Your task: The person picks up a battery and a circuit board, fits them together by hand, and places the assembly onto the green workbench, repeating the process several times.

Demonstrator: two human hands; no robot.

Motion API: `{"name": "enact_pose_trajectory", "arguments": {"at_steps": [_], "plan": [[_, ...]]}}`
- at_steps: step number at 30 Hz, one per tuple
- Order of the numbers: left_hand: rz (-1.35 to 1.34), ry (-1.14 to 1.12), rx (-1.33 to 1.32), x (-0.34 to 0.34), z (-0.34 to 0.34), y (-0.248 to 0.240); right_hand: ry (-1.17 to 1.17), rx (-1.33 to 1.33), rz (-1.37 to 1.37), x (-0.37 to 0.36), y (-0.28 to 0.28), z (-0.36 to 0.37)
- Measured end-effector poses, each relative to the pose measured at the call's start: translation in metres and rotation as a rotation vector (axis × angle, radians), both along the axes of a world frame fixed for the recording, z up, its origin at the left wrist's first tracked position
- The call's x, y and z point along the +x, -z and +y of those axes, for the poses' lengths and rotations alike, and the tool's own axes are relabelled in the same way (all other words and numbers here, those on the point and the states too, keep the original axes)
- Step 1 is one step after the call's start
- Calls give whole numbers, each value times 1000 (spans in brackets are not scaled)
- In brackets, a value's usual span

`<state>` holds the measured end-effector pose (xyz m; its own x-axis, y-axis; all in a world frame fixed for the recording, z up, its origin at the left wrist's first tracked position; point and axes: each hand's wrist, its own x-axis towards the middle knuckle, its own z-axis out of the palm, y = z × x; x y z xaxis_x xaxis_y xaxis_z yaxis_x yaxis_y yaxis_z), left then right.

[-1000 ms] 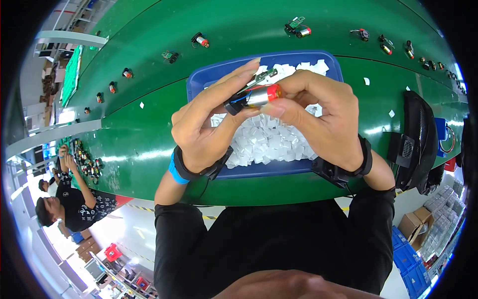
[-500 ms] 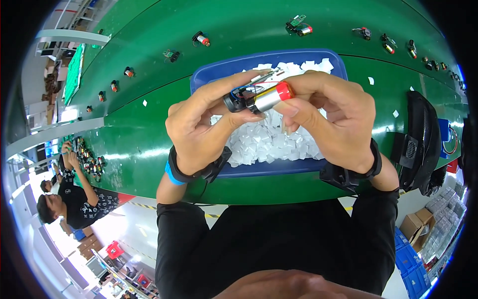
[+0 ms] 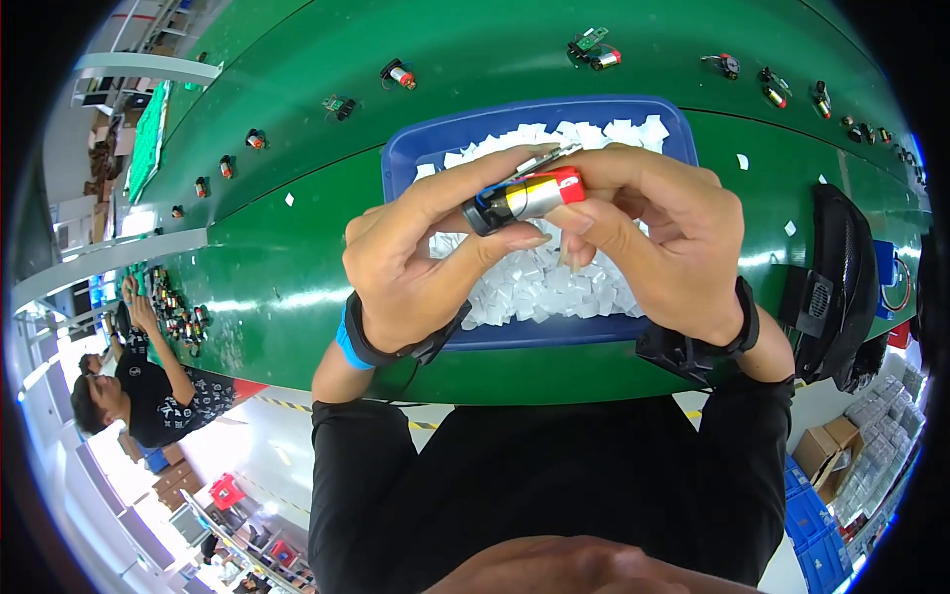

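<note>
Cylinder (image 3: pixel 532 198) nearer circuit board (image 3: pixel 543 160) than before

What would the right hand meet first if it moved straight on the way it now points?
The red-ended silver cylinder, held in the left hand: the right hand points leftward at its red end and seems to touch it, though exact contact and depth are unclear.

Tub (image 3: pixel 554 335) on the bench (image 3: pixel 267 342), paper pieces (image 3: pixel 554 287) inside; above it, a wired cylinder (image 3: pixel 534 198) between left hand (image 3: pixel 421 238) and right hand (image 3: pixel 663 233). Far side: similar units (image 3: pixel 606 59); right: bag (image 3: pixel 843 262); left: co-worker (image 3: pixel 153 401).
</note>
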<state>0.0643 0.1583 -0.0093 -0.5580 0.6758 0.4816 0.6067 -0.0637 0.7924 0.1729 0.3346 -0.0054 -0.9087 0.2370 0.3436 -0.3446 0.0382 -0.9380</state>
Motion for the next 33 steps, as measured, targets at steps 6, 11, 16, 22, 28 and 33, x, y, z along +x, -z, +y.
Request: {"name": "enact_pose_trajectory", "arguments": {"at_steps": [6, 11, 16, 22, 28, 33], "plan": [[38, 89, 126, 3, 6, -1, 2, 160, 83, 4, -2, 5], [-77, 239, 117, 1, 4, -6, 70, 407, 203, 6, -4, 15], [-902, 396, 91, 0, 3, -19, 140, 398, 126, 0, -10, 16], [-1171, 493, -181, -20, -3, -19, 111, 760, 417, -5, 3, 27], [-852, 377, -238, -8, 5, -20, 64, 687, 439, -6, 13, 26], [-774, 336, -259, -12, 5, -15, 7, 638, 313, -3, 13, 25]]}}
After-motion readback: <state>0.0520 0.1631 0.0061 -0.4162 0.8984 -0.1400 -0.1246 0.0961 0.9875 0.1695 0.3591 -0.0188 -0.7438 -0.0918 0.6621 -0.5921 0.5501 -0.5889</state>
